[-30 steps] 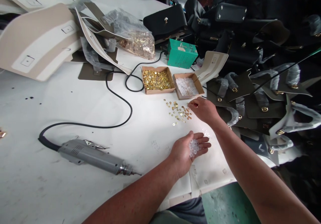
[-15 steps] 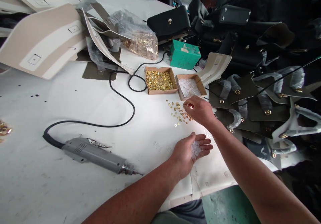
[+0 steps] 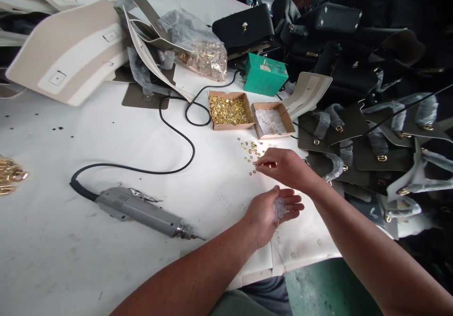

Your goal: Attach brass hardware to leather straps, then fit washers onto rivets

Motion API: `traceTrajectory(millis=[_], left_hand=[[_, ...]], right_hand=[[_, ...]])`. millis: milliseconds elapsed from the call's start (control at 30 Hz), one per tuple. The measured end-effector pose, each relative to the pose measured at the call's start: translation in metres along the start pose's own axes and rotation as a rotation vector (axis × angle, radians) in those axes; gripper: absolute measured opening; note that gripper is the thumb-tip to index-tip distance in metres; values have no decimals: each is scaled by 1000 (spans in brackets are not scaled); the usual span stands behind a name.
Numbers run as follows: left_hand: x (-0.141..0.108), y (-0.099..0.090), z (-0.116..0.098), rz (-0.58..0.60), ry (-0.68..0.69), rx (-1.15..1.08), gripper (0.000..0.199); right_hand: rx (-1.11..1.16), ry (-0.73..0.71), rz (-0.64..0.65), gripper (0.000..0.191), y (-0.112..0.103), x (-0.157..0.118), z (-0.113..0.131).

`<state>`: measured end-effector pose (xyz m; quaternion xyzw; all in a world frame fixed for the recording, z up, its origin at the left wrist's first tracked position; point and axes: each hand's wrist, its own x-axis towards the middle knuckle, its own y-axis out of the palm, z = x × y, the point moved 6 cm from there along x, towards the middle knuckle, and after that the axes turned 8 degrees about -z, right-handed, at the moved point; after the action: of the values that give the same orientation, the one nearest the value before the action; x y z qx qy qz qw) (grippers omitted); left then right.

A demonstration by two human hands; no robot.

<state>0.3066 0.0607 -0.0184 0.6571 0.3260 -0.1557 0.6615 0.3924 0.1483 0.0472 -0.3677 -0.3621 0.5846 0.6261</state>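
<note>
My left hand [image 3: 264, 214] lies palm up above the white table [image 3: 148, 141], fingers spread, with a heap of small clear plastic pieces [image 3: 279, 208] resting in the palm. Just beyond it, my right hand [image 3: 283, 166] is over the scattered small gold discs [image 3: 252, 150], thumb and fingertips pinched together; what is between them is too small to make out. Behind the discs stand a cardboard box of gold pieces [image 3: 229, 111] and a cardboard box of clear pieces [image 3: 271, 121].
A grey electric screwdriver [image 3: 141, 213] with a black cable lies at left. Gold parts [image 3: 10, 175] sit at the far left. Beige panels [image 3: 71, 51], a plastic bag [image 3: 201, 46], a green box [image 3: 265, 75] and black bags [image 3: 244, 29] line the back; dark strapped panels fill the right.
My right hand has moved slightly nearer over the discs, still pinched. My left hand keeps its open palm with the clear pieces. The whole view has shifted a little.
</note>
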Motion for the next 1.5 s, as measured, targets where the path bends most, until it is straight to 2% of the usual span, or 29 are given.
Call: traceTrajectory(millis=[67,133,400,633,967,1200,1500], left_hand=[[-1,2,4,22,-26,30,28],[-2,3,7,36,-47,57,28],[-4,3,8,5,-40,91,26],[-4,3,6,8,3,85,22],[-3,3,8,18,4,96,21],[-1,1,9,5,25,93,19],[-1,3,8,28,14,103,19]], right_hand=[[46,-54,142,11,11,-9,9],[35,-79,202,11,18,-14,12],[-209,-156,245,11,23,-12,24],[-388,-216,341,16,25,-12,36],[-451,-174,376,9,29,-6,35],[-464,-223,320,15,27,-11,37],[-388,-43,308,9,28,-7,27]])
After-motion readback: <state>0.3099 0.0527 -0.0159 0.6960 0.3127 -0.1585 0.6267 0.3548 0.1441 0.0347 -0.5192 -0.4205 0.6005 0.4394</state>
